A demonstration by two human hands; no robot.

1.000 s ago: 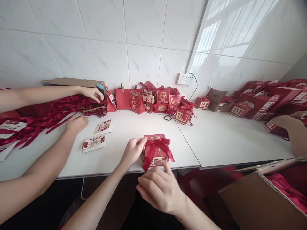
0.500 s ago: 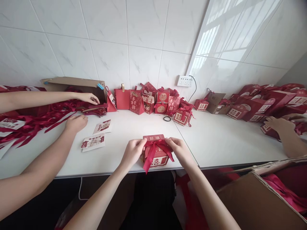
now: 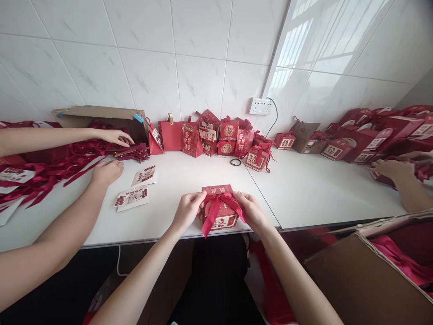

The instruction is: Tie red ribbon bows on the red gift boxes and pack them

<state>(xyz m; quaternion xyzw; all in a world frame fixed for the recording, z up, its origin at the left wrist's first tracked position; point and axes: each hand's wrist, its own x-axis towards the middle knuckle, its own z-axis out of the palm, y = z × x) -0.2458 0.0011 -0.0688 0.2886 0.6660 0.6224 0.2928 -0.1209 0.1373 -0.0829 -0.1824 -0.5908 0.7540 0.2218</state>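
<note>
A small red gift box (image 3: 223,220) with white and gold lettering stands at the table's front edge, straight before me. Around its top runs a red ribbon (image 3: 213,215), tied in a bow with one tail hanging down the front. My left hand (image 3: 187,210) pinches the bow's left side, thumb on top. On the other side my right hand (image 3: 251,210) grips the right part of the same ribbon. Both hands are closed, close against the box's upper corners, and some fingers are hidden behind it.
Several finished red boxes (image 3: 226,131) line the tiled wall, with a black ring (image 3: 236,161) before them. Two printed cards (image 3: 131,198) lie left, near a co-worker's hands (image 3: 108,172). Another person's hand (image 3: 394,170) works at right, above an open carton (image 3: 368,271).
The view has shifted slightly, so the box appears a little higher. Both my hands keep their hold at the bow's sides. The neighbours' hands have barely moved.
</note>
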